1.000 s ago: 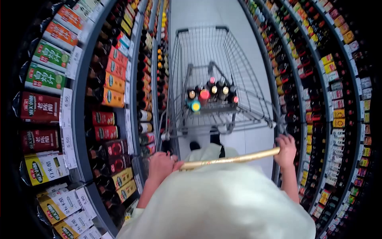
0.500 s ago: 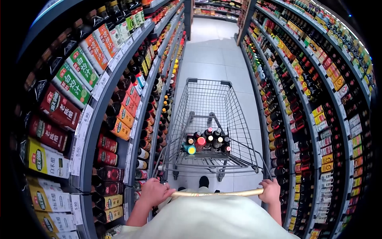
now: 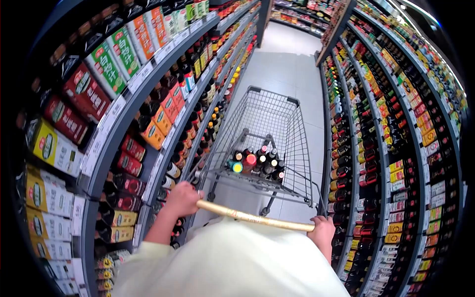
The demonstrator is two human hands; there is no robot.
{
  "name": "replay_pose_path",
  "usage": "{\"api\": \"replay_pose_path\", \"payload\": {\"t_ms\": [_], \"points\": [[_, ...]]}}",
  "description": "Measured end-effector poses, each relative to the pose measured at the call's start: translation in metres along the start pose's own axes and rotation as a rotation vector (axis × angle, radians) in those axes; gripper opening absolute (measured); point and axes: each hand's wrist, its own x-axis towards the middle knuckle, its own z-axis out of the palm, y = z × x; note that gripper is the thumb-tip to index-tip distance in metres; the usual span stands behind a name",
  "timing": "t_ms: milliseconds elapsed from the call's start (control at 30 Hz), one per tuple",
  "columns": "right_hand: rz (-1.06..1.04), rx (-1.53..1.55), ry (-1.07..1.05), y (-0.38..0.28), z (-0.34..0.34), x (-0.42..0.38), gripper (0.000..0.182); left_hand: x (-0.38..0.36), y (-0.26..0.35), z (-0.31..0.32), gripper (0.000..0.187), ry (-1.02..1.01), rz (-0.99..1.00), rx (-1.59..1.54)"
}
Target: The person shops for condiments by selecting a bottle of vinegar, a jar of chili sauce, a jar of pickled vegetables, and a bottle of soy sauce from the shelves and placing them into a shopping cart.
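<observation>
A wire shopping cart [image 3: 292, 126] stands in front of me, its yellowish handle bar [image 3: 252, 218] running across just ahead of my pale shirt. Round the bar's left end my left hand [image 3: 183, 199] is closed, with a ring on one finger. My right hand [image 3: 322, 231] grips the other end. Several dark bottles [image 3: 268, 164] stand together at the near end of the cart's basket. Among them are one with a red cap [image 3: 251, 160] and one with a blue and yellow cap [image 3: 237, 167].
Close on my left rises a shelf [image 3: 141, 79] packed with boxed and bottled sauces, price tags along its edges. Another full shelf [image 3: 391, 128] lines the right side. Between them the tiled floor [image 3: 282, 64] leads to a cross shelf [image 3: 302, 17] at the far end.
The view has tilted, so the cart and handle now slant down to the right. Shelves and far aisle have shifted right at the top. Both hands keep hold of the bar.
</observation>
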Motion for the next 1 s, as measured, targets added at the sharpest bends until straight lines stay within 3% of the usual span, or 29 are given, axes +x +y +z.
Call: {"api": "replay_pose_path", "payload": {"t_ms": [100,433,700,1000], "points": [[-0.048,-0.037,0.003,0.009,0.003,0.019,0.028,0.015,-0.005,0.0,0.007,0.057,0.016,0.054],[-0.047,-0.023,-0.048,0.013,0.004,0.087,0.028,0.068,-0.028,-0.002,0.005,-0.035,-0.074,0.088],[0.023,-0.015,-0.048,0.009,0.003,0.147,0.029,0.118,-0.058,0.004,0.018,-0.071,-0.123,0.119],[0.016,-0.025,-0.031,0.005,0.005,0.228,0.031,0.186,-0.105,0.007,0.016,0.026,-0.031,0.07]]}}
